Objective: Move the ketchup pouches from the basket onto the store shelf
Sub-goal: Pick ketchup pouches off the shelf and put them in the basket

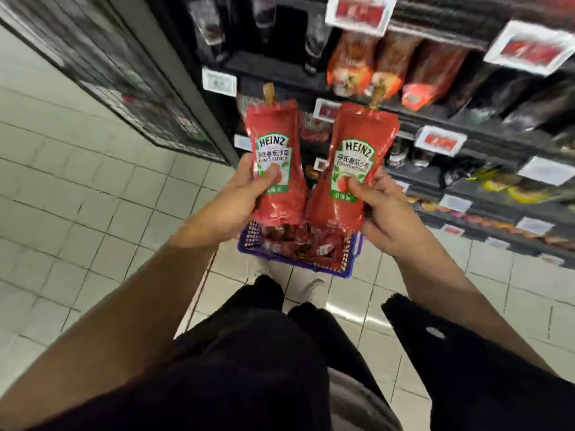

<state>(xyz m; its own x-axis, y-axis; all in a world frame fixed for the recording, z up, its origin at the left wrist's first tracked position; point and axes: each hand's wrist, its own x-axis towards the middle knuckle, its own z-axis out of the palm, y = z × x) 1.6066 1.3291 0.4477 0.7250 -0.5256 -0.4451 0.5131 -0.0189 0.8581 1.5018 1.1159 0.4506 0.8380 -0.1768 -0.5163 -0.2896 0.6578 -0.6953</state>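
Holding one ketchup pouch in each hand, the person is standing over the basket (353, 244) on the floor, and both pouches are being kept upright with spouts up and labels facing the camera, probably so they can go onto the store shelf (435, 119) front-out. The left hand (239, 197) is gripping the left pouch (275, 157) with its thumb pressing on the label, while the right hand (382, 206) is pinching the right pouch (351, 163) the same way. Each pouch is rising well above its grip, and more red pouches are lying in the basket just below.
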